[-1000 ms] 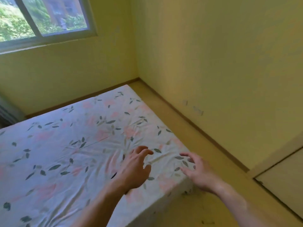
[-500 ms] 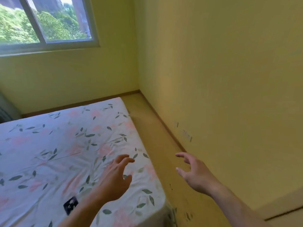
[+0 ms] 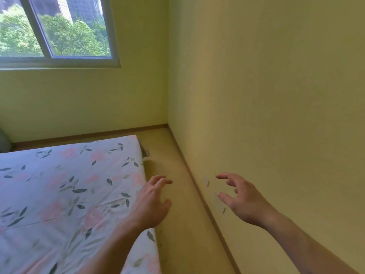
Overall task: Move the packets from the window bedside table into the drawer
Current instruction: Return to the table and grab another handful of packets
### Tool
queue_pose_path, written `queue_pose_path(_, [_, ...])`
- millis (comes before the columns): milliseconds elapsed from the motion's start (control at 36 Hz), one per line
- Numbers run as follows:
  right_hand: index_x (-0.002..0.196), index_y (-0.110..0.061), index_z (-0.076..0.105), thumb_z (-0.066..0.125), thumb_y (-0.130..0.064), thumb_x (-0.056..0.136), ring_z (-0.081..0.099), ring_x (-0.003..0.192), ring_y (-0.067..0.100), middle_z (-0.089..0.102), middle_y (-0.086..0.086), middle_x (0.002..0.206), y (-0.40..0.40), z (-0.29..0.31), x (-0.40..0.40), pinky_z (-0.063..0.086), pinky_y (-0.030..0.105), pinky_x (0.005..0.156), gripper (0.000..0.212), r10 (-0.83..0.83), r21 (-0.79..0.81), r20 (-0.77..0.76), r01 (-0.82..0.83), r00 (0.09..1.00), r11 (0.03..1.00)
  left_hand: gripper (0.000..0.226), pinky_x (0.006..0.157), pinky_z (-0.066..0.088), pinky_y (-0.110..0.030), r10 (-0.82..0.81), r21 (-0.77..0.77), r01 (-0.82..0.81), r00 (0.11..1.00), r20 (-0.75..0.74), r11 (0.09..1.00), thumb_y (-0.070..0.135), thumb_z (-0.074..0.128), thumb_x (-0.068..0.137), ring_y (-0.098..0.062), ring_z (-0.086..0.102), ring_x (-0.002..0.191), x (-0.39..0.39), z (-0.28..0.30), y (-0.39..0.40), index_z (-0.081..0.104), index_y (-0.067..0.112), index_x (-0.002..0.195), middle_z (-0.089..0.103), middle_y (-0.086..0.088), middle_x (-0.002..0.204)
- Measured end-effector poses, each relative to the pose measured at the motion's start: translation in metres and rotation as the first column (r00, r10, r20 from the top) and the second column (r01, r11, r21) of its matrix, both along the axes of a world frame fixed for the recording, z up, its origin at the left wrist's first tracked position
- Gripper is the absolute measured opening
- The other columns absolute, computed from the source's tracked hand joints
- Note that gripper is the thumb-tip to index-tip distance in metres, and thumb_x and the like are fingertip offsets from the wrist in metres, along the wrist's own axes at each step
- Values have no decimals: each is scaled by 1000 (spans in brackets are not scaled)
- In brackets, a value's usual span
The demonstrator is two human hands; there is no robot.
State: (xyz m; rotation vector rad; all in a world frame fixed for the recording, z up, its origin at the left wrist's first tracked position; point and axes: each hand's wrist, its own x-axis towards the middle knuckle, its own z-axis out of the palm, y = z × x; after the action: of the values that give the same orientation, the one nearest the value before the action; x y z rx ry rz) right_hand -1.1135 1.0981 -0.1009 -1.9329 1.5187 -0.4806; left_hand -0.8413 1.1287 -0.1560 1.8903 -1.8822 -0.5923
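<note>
No packets, bedside table or drawer show in the head view. My left hand (image 3: 152, 202) hovers over the right edge of the bed, fingers loosely spread and holding nothing. My right hand (image 3: 240, 196) hangs in the air in front of the yellow wall, fingers loosely curved and empty. The two hands are apart, with a strip of floor between them.
A bed (image 3: 65, 190) with a floral sheet fills the lower left. A narrow wooden floor strip (image 3: 173, 175) runs between the bed and the yellow wall (image 3: 276, 95) on the right. A window (image 3: 55, 30) sits in the far wall, upper left.
The view has swung up and to the right: the bed slid to the left and down, more of the window shows. Both hands stayed raised and empty, now over the bed edge and the wall.
</note>
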Motion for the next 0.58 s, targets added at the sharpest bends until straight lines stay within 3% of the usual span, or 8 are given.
queue_pose_path(139, [133, -39, 54, 68, -30, 94, 47, 129, 4, 51, -23, 130, -97, -3, 4, 40, 27, 109, 42, 38, 14, 47, -38, 998, 999, 51, 115, 30, -29, 6, -18, -7, 999, -33, 1000, 31, 59, 95, -9, 32, 139, -22, 9, -82, 42, 39, 143, 28, 17, 154])
queue_pose_path(306, [131, -42, 54, 69, -30, 93, 48, 127, 1, 52, -22, 132, -220, -21, 27, 40, 24, 107, 42, 146, 50, 95, -151, 985, 987, 52, 117, 34, -32, 107, 3, -107, 994, 9, 994, 33, 60, 95, -10, 33, 140, 9, -2, -180, 42, 39, 142, 28, 16, 155])
queue_pose_path(444, [134, -38, 54, 69, -30, 93, 47, 130, 6, 53, -13, 137, -329, -29, 66, 41, 24, 105, 45, 260, 92, 101, -269, 960, 959, 51, 116, 33, -33, 264, 30, -266, 962, 69, 963, 32, 60, 94, -13, 35, 140, 52, 1, -244, 44, 38, 141, 29, 16, 155])
queue_pose_path(583, [137, -38, 51, 69, -34, 93, 47, 130, 6, 51, -18, 135, -427, -21, 147, 42, 28, 107, 48, 445, 64, 107, -453, 889, 889, 49, 116, 34, -33, 468, -13, -469, 879, 87, 883, 37, 62, 93, -12, 37, 139, 104, 15, -288, 44, 43, 138, 29, 18, 156])
